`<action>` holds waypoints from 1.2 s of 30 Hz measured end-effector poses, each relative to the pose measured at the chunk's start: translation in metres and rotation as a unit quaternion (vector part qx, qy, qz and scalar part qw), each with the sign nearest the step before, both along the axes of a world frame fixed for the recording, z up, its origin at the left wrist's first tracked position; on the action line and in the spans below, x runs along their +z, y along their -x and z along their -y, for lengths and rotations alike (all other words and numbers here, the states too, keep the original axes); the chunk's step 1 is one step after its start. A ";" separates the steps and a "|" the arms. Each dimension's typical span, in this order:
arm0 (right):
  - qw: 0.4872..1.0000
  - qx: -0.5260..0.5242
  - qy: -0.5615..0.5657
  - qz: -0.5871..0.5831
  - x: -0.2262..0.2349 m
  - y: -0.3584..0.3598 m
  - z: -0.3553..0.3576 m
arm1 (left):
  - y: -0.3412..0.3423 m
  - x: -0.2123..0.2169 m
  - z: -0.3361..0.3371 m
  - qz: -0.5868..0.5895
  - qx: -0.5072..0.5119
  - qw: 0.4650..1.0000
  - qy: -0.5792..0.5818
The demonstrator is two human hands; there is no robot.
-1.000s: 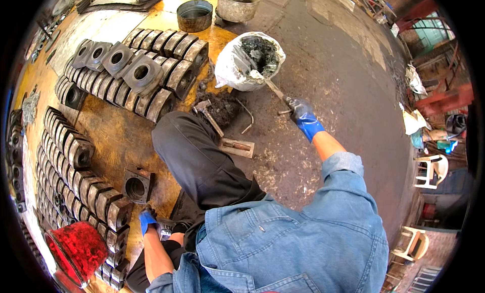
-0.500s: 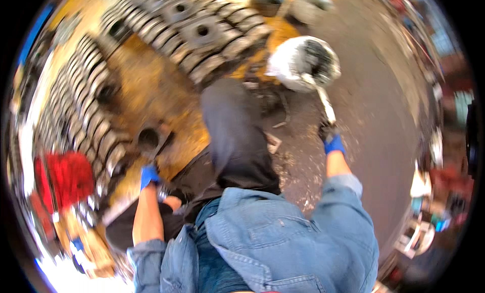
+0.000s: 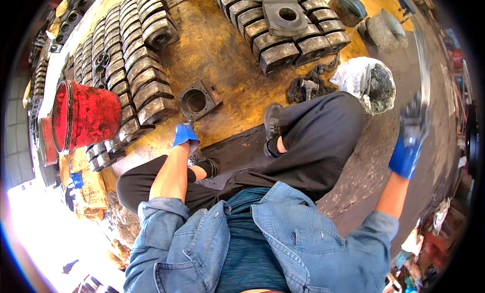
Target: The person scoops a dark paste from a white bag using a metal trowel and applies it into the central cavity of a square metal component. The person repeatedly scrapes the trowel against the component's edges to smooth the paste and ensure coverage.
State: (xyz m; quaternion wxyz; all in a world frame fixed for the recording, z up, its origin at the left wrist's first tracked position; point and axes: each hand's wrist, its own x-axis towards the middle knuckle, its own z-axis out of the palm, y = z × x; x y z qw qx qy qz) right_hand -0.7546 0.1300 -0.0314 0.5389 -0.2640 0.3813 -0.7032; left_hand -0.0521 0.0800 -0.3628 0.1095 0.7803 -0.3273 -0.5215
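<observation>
My right hand (image 3: 411, 129), in a blue and dark glove, is raised at the right, closed round a long pale stick (image 3: 424, 71) smeared by motion. The white plastic-lined bucket (image 3: 356, 78), dark inside, stands to the left of this hand, apart from it. My left hand (image 3: 186, 134), gloved likewise, is at the near corner of a dark square metal block with a round hole (image 3: 194, 101). The block lies on the yellowish floor. The left fingers are mostly hidden, so their grip does not show.
Rows of curved metal blocks (image 3: 151, 83) line the left; another stack (image 3: 275, 48) stands at the back, with a holed square block (image 3: 285, 15) on top. A red bucket (image 3: 91, 114) sits at the left. Dark rags (image 3: 298, 91) lie beyond my bent leg; two round containers (image 3: 386, 30) stand at back right.
My right hand has lifted the stick out of the white bucket and moved right. The view has shifted, showing more of the left side. My left hand stays by the holed block.
</observation>
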 end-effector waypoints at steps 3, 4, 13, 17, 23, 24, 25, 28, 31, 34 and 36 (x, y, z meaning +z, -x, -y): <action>0.989 -0.052 -0.014 -0.139 0.035 -0.152 0.084 | -0.006 0.023 -0.001 -0.121 0.321 0.939 0.020; 0.978 -0.016 -0.028 -0.205 0.033 -0.189 0.103 | -0.007 0.025 -0.001 -0.117 0.319 0.940 0.019; 0.785 0.242 -0.158 -0.548 -0.182 -0.402 0.115 | 0.009 0.016 0.020 -0.192 0.357 0.914 0.009; 0.772 0.258 -0.130 -0.567 -0.228 -0.406 0.110 | -0.013 -0.014 0.022 -0.204 0.348 0.915 0.000; 0.525 0.469 -0.087 -0.705 -0.207 -0.416 0.169 | -0.037 -0.040 0.023 -0.094 0.140 0.985 -0.023; 0.522 0.470 -0.090 -0.706 -0.205 -0.415 0.174 | -0.033 -0.039 0.026 -0.110 0.179 0.977 -0.031; 0.528 0.470 -0.059 -0.705 -0.205 -0.415 0.178 | -0.028 -0.034 0.029 -0.125 0.218 0.967 -0.040; 0.518 0.484 -0.022 -0.705 -0.201 -0.417 0.192 | -0.017 -0.016 0.036 -0.162 0.336 0.926 -0.065; 0.486 0.511 -0.013 -0.709 -0.198 -0.420 0.204 | -0.005 0.005 0.045 -0.158 0.365 0.916 -0.057; 0.454 0.552 -0.055 -0.697 -0.200 -0.422 0.208 | -0.003 0.002 0.046 -0.163 0.368 0.914 -0.058; 0.473 0.520 -0.059 -0.709 -0.196 -0.426 0.200 | -0.006 -0.006 0.045 -0.155 0.360 0.918 -0.062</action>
